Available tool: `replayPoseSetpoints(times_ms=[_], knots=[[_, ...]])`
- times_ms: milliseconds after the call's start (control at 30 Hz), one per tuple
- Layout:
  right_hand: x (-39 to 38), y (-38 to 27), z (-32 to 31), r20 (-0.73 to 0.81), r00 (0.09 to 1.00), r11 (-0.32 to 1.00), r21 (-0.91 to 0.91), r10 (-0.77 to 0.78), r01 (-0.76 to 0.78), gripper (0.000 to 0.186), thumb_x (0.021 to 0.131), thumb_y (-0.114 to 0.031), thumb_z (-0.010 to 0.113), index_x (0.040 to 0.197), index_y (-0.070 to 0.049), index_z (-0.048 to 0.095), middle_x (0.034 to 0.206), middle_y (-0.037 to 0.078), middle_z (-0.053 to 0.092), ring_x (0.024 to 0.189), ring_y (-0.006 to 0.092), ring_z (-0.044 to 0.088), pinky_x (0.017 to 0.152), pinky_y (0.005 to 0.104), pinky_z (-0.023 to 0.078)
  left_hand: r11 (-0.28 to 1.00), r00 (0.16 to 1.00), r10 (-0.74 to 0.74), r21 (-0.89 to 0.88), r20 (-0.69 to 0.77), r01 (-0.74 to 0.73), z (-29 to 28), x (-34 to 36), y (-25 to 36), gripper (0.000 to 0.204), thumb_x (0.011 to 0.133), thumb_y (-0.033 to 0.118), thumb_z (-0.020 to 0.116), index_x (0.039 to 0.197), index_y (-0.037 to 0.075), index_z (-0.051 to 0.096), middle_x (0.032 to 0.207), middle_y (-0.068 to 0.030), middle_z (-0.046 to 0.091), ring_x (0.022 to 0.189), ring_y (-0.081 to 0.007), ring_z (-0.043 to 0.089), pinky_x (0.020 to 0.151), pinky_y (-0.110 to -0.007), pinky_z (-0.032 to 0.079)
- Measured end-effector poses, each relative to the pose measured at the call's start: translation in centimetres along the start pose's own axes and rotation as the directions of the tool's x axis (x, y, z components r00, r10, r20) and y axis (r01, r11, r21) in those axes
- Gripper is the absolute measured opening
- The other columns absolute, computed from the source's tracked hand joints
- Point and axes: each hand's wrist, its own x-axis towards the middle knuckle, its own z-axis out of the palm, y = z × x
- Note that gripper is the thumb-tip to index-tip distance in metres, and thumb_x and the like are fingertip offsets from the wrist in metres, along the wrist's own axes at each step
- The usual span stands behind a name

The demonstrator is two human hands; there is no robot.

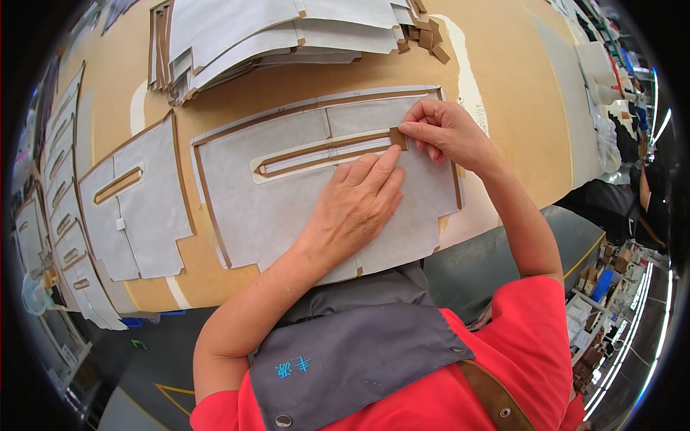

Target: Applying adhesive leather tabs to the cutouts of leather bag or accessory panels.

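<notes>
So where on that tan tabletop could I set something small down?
The tan tabletop is bare right of the right hand. A thinner strip separates the flat, brown-edged grey panel from the stacked grey sheets beyond. Crowded: the left, with slotted grey panels, and the stack's right end, with small brown pieces.

At centre, a flat pale-grey panel (pixel 241 212) is edged in brown, its narrow slot (pixel 303 159) framed in cream. The smooth tan tabletop (pixel 521 108) is streaked with cream; a short red sleeve (pixel 528 323) is seen lower right.

Panel (pixel 237 208) matt, cloth-like; tabletop (pixel 525 93) smooth; apron (pixel 359 352) matt cloth.
</notes>
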Motion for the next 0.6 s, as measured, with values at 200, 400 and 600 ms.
replayPoseSetpoints(times_ms=[200, 400, 600], knots=[[-0.02, 0.0, 0.12, -0.008, 1.0, 1.0, -0.011, -0.003, 0.002, 0.018, 0.095, -0.022, 0.068, 0.09, -0.005, 0.064, 0.066, -0.003, 0.057, 0.05, 0.0021, 0.047, 0.045, 0.0184, 0.036, 1.0, 1.0, -0.006, -0.015, -0.005, 0.006, 0.07, -0.02, -0.02, 0.039, 0.081, 0.018, 0.073, 0.115, 0.007, 0.06, 0.134, -0.0086, 0.055, 0.117, -0.0241, 0.053, 0.095, -0.037, 0.043], [-0.1, 0.0, 0.1, -0.013, 1.0, 1.0, -0.017, -0.007, 0.007, 0.019, 0.095, -0.022, 0.068, 0.09, -0.005, 0.064, 0.066, -0.003, 0.057, 0.05, 0.0025, 0.047, 0.045, 0.0185, 0.036, 0.999, 1.0, 0.0, -0.035, -0.02, 0.0, 0.21, -0.01, -0.1, 0.04, 0.08, 0.018, 0.074, 0.116, 0.008, 0.06, 0.134, -0.0083, 0.056, 0.116, -0.0243, 0.053, 0.095, -0.037, 0.043], [0.04, 0.03, 0.25, -0.022, 1.0, 1.0, -0.009, -0.018, 0.018, 0.018, 0.094, -0.022, 0.069, 0.09, -0.005, 0.062, 0.066, -0.003, 0.057, 0.049, 0.0025, 0.047, 0.045, 0.0184, 0.035, 1.0, 1.0, -0.004, -0.023, -0.004, 0.004, 0.14, 0.0, -0.22, 0.039, 0.08, 0.019, 0.074, 0.116, 0.009, 0.06, 0.135, -0.0074, 0.055, 0.116, -0.0244, 0.053, 0.097, -0.038, 0.043]])
